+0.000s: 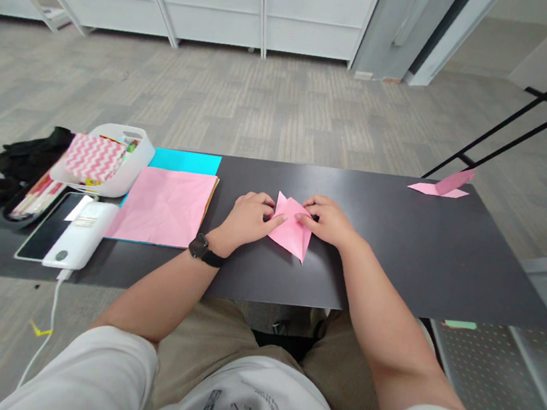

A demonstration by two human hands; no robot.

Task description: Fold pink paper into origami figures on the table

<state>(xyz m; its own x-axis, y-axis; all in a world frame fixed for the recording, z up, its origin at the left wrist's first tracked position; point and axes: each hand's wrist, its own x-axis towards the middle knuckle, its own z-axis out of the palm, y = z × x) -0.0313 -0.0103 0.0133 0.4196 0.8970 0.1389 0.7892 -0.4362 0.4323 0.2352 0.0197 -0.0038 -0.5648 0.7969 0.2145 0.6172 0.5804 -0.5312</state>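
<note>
head view: dark table (pixel 399 248), grey carpet (pixel 266 110)

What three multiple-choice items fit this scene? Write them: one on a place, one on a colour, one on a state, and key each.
1. Where does the folded pink paper lie?
A. on the floor
B. on the dark table between both hands
C. in the white basket

2. What colour is the sheet under the flat pink sheet?
A. blue
B. black
C. purple

3. How are the left hand and right hand placed?
A. raised in the air
B. in the lap
C. pressing on the paper

Key:
1 B, it sits on the tabletop between the hands.
2 A, a blue sheet shows behind it.
3 C, fingertips of both rest on it.
</note>
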